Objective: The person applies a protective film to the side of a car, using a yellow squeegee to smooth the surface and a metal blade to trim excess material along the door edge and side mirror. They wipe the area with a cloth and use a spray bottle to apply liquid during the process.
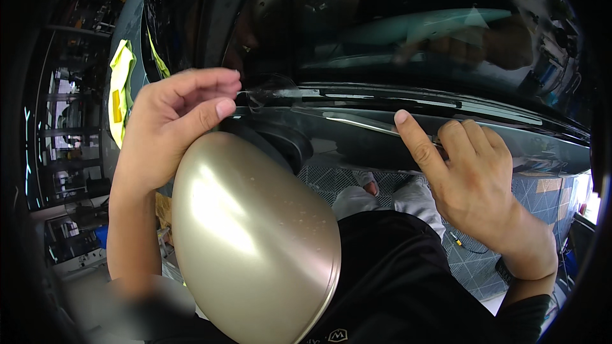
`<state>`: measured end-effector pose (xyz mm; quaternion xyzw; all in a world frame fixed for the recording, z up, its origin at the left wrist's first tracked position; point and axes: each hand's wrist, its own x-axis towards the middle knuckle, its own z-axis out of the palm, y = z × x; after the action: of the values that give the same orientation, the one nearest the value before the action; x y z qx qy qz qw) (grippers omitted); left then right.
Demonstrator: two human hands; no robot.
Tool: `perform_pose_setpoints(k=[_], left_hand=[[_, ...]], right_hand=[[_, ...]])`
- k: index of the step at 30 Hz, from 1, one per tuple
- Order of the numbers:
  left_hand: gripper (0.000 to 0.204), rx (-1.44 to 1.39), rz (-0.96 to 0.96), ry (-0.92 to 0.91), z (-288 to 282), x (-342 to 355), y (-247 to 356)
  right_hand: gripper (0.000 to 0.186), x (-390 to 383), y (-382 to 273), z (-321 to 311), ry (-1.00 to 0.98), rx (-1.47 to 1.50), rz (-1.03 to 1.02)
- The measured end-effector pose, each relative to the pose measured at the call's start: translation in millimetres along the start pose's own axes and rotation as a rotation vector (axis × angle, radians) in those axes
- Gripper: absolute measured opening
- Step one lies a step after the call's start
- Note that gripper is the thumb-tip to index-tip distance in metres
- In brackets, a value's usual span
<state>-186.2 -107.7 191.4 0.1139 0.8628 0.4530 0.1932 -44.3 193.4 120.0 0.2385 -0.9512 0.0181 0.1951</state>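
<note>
My left hand (167,114) is raised beside the gold wing mirror cover (248,236), its wrist close to the cover's edge. Its thumb and fingertips stand apart, with a crumpled bit of clear film (273,94) just beyond them; no grip on the film shows. My right hand (468,165) is closed round the end of a slender, pointed metal blade (357,121). The index finger stretches forward along it, while the other fingers curl under. The blade points left along the dark door, just below the window trim (421,99), and its handle is hidden in my hand.
Behind the trim rises a dark, reflective car window (395,19). A yellow cloth or vest (120,92) hangs at the left. Below the door lies patterned grey floor (478,204), with a cable (468,246) on it. Shelving (67,121) stands at far left.
</note>
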Motion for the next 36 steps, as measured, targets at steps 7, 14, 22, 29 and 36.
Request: perform_pose_setpoints(k=[7,14,22,29,36], left_hand=[[0.039,0.749,0.523,-0.433,3.6,29.2,53.5],[0.030,0.983,0.387,-0.431,3.6,34.1,58.8],[0.034,0.170,-0.244,-0.161,-9.4,16.1,27.1],[0.034,-0.197,-0.301,-0.060,4.5,7.6,1.6],[0.022,-0.171,-0.013,-0.152,-3.5,9.7,-25.7]], right_hand=[[0.070,-2.9,-1.6,-3.7,-0.077,0.043,0.048],[0.069,-3.8,1.0,-2.3,-0.065,0.048,0.050],[0.065,-4.5,-1.8,4.8,-0.034,0.052,0.067],[0.065,-1.3,2.7,0.1,-0.058,0.099,0.067],[0.065,-1.6,3.4,-1.8,-0.060,0.074,0.063]])
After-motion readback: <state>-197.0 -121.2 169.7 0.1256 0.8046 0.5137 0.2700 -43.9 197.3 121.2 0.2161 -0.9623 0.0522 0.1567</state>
